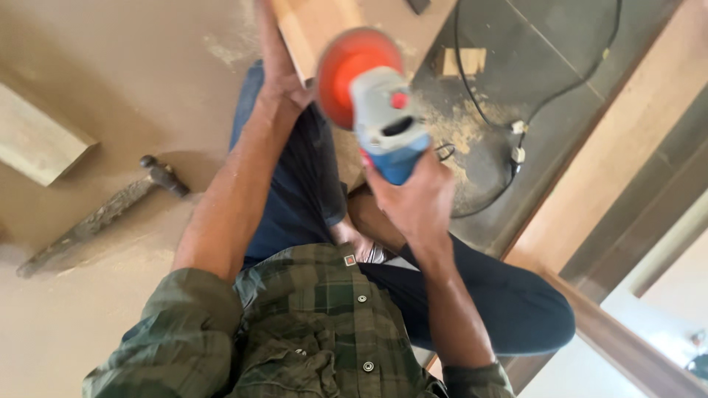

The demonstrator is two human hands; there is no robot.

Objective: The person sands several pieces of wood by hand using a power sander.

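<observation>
gripping the blue angle grinder [387, 125] in your right hand [417, 203], fingers wrapped round its body, orange disc [346, 74] just beside the wooden plank [313, 29]; your left hand [284, 85] presses on that plank, its long axis running away from you.

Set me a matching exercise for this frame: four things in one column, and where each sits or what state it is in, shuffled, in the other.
Things:
1. blue-and-grey power grinder with orange disc
2. dusty metal hammer
3. black cable
4. pale wooden plank

Places or states:
A. lying on the dusty floor at the left
B. held up in the right hand
C. under the left hand
D. trailing over the dark floor by the sawdust

Pairs: 1-B, 2-A, 3-D, 4-C
</observation>
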